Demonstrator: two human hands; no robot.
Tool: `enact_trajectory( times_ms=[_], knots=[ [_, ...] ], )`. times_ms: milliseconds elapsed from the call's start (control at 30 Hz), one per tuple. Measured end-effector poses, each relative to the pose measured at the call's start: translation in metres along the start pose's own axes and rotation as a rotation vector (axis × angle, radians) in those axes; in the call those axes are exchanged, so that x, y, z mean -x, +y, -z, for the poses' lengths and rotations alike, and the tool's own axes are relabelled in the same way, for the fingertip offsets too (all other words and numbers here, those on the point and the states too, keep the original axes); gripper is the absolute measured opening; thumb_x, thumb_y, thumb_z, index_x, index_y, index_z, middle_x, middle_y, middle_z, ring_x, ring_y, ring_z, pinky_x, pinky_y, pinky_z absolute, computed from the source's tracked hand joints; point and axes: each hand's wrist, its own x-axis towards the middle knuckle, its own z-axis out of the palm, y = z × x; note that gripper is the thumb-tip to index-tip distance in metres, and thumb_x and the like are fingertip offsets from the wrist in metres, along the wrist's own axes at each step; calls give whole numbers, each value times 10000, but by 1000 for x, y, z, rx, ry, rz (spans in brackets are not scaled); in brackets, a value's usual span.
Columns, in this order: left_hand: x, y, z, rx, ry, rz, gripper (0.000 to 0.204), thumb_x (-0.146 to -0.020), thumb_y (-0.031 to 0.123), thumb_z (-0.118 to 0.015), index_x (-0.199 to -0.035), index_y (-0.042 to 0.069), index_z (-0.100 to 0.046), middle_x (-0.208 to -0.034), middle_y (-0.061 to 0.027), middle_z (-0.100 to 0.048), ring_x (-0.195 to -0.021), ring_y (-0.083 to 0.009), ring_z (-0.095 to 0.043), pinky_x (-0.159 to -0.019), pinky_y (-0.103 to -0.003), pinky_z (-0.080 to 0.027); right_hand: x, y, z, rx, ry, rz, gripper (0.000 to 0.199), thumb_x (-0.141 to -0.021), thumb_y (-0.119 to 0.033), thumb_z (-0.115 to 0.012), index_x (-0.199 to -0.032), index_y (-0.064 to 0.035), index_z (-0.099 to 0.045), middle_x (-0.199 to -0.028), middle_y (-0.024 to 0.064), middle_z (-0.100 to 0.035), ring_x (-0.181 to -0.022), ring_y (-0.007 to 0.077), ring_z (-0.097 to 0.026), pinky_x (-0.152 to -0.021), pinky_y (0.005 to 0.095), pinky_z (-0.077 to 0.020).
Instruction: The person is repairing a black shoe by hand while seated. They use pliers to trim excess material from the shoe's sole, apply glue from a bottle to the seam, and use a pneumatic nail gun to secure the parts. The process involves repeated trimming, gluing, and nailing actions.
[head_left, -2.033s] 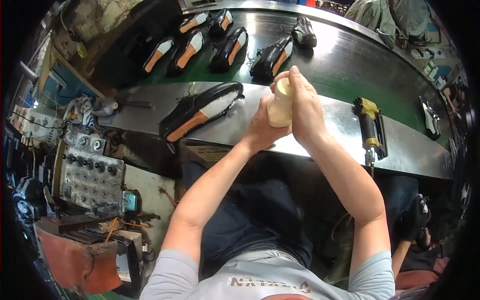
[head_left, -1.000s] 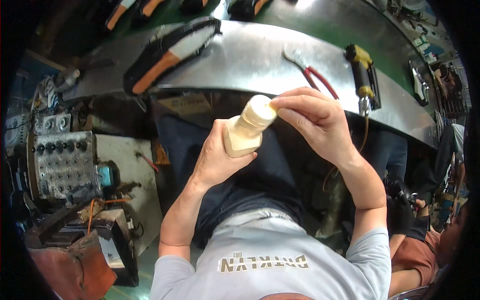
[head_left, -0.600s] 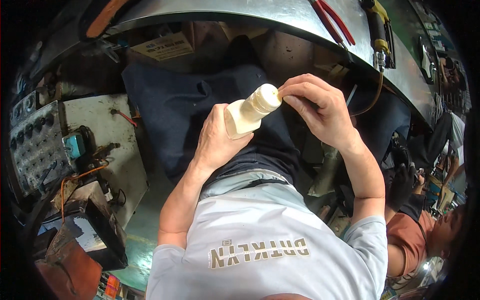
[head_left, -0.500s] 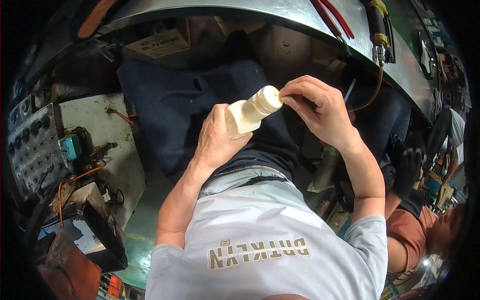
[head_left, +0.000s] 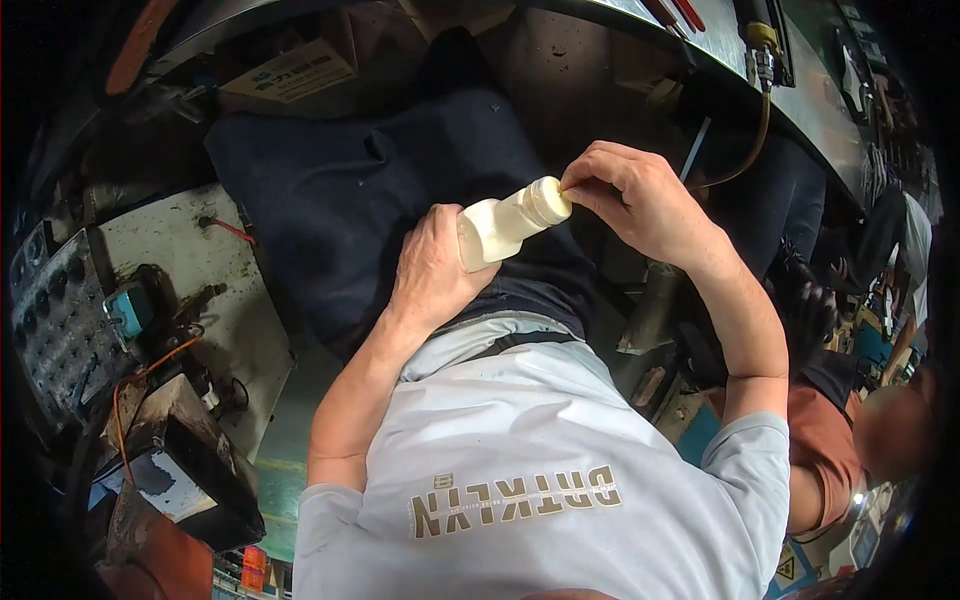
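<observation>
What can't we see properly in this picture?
Head view, where the cap ends: hidden by the right hand's fingers.
Head view, base of the pale bottle: covered by the left hand.
Head view, red-handled tool: cut off by the top edge.
Head view, hose-fed tool: cut off there too.

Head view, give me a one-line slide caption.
The left hand grips a tilted cream bottle while the right hand pinches at its top.
</observation>
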Motion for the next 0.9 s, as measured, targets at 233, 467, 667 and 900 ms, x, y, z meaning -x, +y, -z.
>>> enact_trajectory(
  times_ms=[233, 467, 667, 900],
  knots=[
    [-2, 1, -4, -69, 13, -33, 608, -685, 184, -874, -1137, -4, -513, -1032, -211, -637, -973, -387, -641, -858, -471, -510, 5, 5, -3, 102, -24, 0, 131, -890, -52, -694, -1003, 12, -682, -957, 127, -690, -874, 289, -705, -797, 377, -589],
    [-4, -2, -9, -135, 0, -45, 582, -686, 185, -869, -1111, -4, -521, -998, -214, -637, -949, -398, -643, -842, -477, -513, 8, 14, -6, 88, -63, -36, 114, -890, -39, -688, -991, 11, -667, -944, 125, -680, -874, 305, -690, -781, 383, -575],
    [-2, -11, -17, -221, -25, -78, 493, -721, 173, -836, -1061, 12, -517, -1017, -179, -611, -930, -367, -636, -813, -492, -513, 10, 17, -17, 129, -111, -40, 127, -884, -33, -677, -987, 29, -634, -935, 148, -661, -891, 333, -669, -795, 403, -561],
    [-6, -12, -19, -270, -63, -66, 492, -714, 173, -836, -1051, 19, -512, -1022, -175, -616, -940, -371, -637, -809, -508, -512, 20, 27, -37, 114, -15, -14, 151, -864, -4, -662, -984, 28, -575, -909, 158, -611, -861, 344, -622, -773, 426, -533]
  ],
)
